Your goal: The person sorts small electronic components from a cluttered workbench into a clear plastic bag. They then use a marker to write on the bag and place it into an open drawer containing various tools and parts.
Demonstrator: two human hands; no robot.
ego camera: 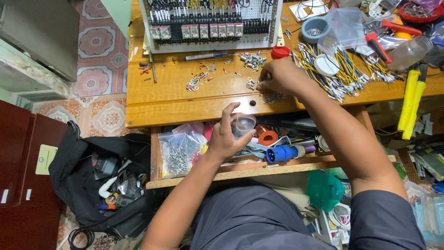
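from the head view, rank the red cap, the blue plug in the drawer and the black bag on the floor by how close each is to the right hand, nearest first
1. Red cap: on the bench, just above the right hand.
2. Blue plug: in the open drawer, below the hand.
3. Black bag: on the floor, far left.

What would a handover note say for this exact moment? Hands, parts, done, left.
Left hand: holds a small clear plastic cup just below the front edge of the wooden bench, over the open drawer.
Right hand: fingertips pinched down at a small pile of metal terminals near the bench edge.
Parts: more loose terminals scattered mid-bench; yellow and blue wire bundle to the right.
Done: cannot tell if anything is in the cup.
Left: both piles remain on the bench.
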